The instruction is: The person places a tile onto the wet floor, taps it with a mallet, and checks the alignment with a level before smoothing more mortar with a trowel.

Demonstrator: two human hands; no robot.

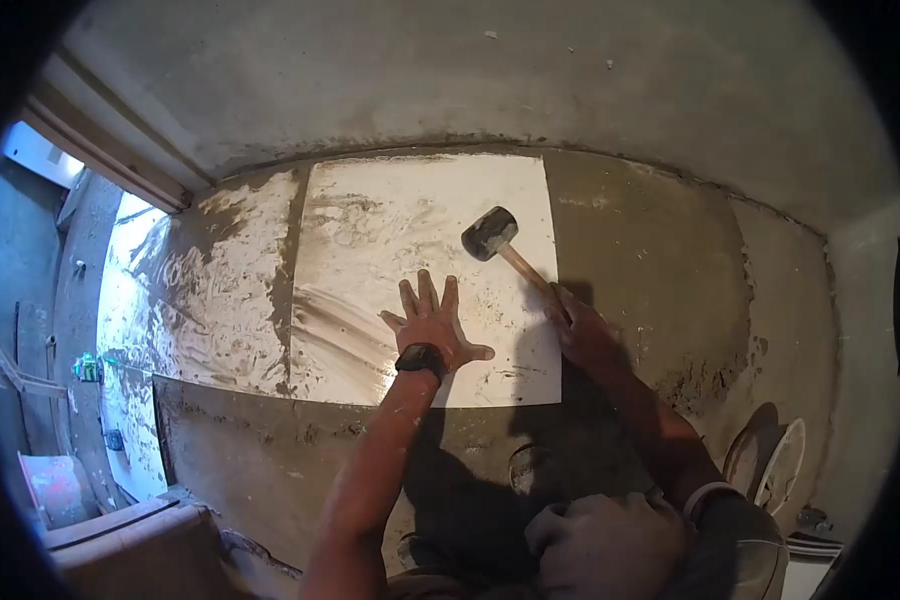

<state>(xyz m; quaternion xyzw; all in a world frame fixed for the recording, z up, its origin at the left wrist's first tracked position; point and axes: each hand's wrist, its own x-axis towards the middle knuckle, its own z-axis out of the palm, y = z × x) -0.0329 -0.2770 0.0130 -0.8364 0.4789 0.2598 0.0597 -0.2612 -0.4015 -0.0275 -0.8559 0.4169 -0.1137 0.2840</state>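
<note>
at the foot of the wall: one tile under your palm, mallet raised over it

against the grey wall [470,70], the white tile [390,220] lies flat on the floor, its far edge close along the wall's base and its face smeared with grey streaks. your left hand [432,325] presses down on its near part, palm flat and fingers spread wide, gripping nothing; a dark wristband [420,358] sits just behind it. your right hand [578,325] is closed around the wooden handle of the rubber mallet [490,235], whose black head hangs over the tile's right half, near its far edge. whether the head touches the surface, you cannot tell from this view.

judging by how things lie, the work is partly done. a second smeared tile [225,290] is already down just to the left, with a narrow dark joint between the two, and the one under your hand looks placed but not yet finished with. to the right, a wide stretch of bare grey bed [650,260] runs to the corner uncovered, and the dark strip nearest your knees is bare too. both tile faces carry mortar smears that have not been wiped. a white round container [782,465] stands at your right, well apart from the tile.
</note>
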